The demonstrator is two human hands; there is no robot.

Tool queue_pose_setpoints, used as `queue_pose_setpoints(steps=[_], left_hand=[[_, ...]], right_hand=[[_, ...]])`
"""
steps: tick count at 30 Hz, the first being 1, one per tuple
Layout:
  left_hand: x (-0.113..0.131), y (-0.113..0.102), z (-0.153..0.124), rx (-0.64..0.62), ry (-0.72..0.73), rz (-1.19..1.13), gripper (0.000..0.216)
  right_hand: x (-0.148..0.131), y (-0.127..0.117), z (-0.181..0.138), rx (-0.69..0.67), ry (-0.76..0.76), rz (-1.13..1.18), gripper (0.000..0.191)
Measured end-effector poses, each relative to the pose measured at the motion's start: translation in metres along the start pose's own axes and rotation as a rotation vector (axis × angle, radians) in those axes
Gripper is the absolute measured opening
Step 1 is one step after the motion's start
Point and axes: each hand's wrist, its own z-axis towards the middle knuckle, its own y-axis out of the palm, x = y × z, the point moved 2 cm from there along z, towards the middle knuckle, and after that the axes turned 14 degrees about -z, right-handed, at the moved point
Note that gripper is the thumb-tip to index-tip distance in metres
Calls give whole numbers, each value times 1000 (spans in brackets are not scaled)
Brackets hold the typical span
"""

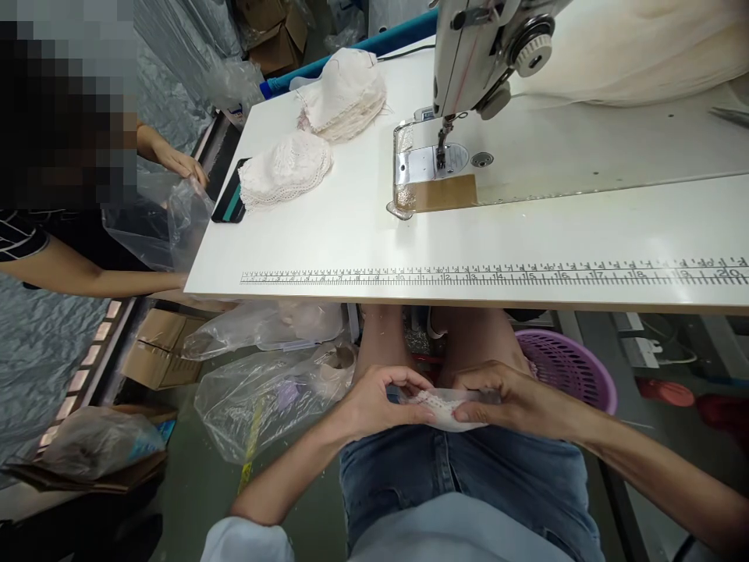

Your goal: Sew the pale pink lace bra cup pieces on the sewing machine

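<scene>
Over my lap, both hands grip a small white lace-edged fabric piece (445, 406). My left hand (386, 402) pinches its left end between thumb and fingers. The right end is pinched the same way by my right hand (503, 402). The fingers partly cover the piece, so its full shape is hidden. On the table lie a white lace-trimmed fabric piece (286, 170) and, behind it, a stack of similar white pieces (345, 97). A sewing machine (468, 62) stands on the table beyond my hands, its needle and presser foot over the metal plate.
A ruler strip (497, 275) runs along the front of the white table (328, 250). Pale fabric (644, 47) lies at the back right. A purple basket (567, 367) stands beside my right leg, plastic bags (263, 398) at my left. Another person's hand (181, 165) touches clear plastic at left.
</scene>
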Motion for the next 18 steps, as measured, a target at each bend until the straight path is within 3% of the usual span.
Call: queue_pose_setpoints(steps=[4, 8, 12, 18], left_hand=[[-15, 2, -1, 43, -72, -172, 45], [-30, 9, 0, 108, -107, -351, 38], [-33, 12, 1, 165, -37, -412, 31], [-32, 16, 2, 215, -143, -434, 39]], right_hand=[[-4, -1, 0, -1, 23, 0, 36], [-3, -1, 0, 2, 43, -7, 37], [-2, -1, 1, 10, 45, 24, 37], [2, -3, -3, 44, 33, 14, 35]])
